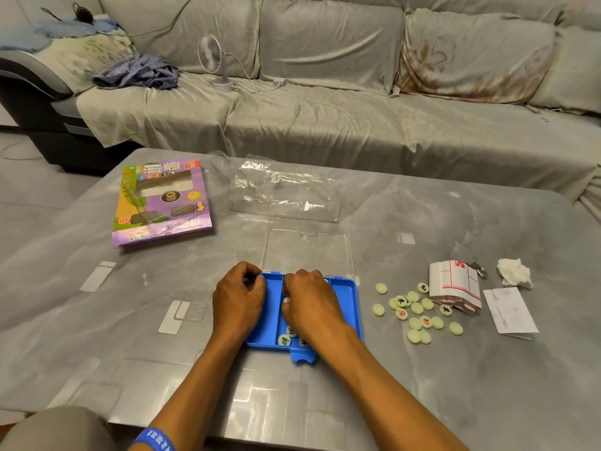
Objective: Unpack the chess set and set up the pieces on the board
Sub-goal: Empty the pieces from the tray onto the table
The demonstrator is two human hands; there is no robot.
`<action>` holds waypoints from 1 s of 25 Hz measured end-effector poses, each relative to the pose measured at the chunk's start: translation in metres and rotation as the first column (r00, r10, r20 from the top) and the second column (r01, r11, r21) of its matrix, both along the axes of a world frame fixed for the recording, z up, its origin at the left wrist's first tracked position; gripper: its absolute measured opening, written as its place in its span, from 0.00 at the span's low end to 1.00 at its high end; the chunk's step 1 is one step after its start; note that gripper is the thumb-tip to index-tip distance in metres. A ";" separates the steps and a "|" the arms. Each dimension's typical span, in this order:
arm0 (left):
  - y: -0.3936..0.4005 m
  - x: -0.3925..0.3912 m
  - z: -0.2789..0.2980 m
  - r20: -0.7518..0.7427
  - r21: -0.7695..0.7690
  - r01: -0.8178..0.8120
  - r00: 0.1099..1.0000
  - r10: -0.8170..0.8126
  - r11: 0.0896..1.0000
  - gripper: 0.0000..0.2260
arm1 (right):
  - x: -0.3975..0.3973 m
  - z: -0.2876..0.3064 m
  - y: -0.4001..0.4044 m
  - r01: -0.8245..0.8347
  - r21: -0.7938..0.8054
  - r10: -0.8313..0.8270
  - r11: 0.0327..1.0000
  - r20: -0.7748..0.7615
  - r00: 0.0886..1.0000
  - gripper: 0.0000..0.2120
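Head view, the only one. Blue tray (pixel 353 299) sits on the grey tabletop (pixel 455 369) at centre, its clear lid (pixel 307 252) swung open flat on the far side. Left hand (pixel 239 299) is curled over the tray's far-left corner, fingers bent around the rim; it looks like a steadying grip, though whether it pinches anything inside I cannot tell. Right hand (pixel 312 307) reaches down into the middle compartment, fingers curled among the pieces; whether it already has one clenched is hidden by the knuckles. A few pieces in the tray (pixel 285 340) show near the front edge. Loose pieces (pixel 416 312) lie scattered to the right of the tray, some face down. Folded paper board (pixel 453 286) lies just beyond them, not yet unfolded. Purple box (pixel 161 203) and clear wrapper (pixel 286 190) are pushed away to the far left and far centre.

Judgement: still unpacking. Risks: the tray is light and may tip or skid if the right hand scoops hard; the round discs could roll off the smooth tabletop; face-down pieces may be missorted.
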State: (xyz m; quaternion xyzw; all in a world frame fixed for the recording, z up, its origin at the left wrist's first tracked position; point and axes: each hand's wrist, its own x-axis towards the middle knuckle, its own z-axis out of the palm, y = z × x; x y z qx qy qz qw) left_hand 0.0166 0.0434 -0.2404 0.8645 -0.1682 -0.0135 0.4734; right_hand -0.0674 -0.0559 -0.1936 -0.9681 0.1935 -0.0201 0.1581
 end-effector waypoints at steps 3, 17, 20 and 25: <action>-0.001 0.000 0.001 -0.005 -0.010 0.000 1.000 -0.001 1.000 0.02 | 0.003 0.000 0.002 0.029 0.018 -0.029 0.999 0.007 1.000 0.08; 0.001 0.003 -0.001 -0.001 -0.007 -0.003 1.000 0.003 1.000 0.02 | -0.010 0.009 -0.017 0.123 0.244 -0.173 0.962 0.195 0.965 0.07; 0.002 0.006 -0.002 -0.001 0.002 -0.001 1.000 0.001 1.000 0.03 | -0.047 0.029 -0.059 0.225 0.361 -0.337 0.905 0.286 0.897 0.05; -0.002 0.004 -0.003 -0.009 0.007 -0.006 1.000 0.006 1.000 0.03 | -0.126 0.019 -0.134 0.509 0.293 -0.558 0.809 0.110 0.823 0.07</action>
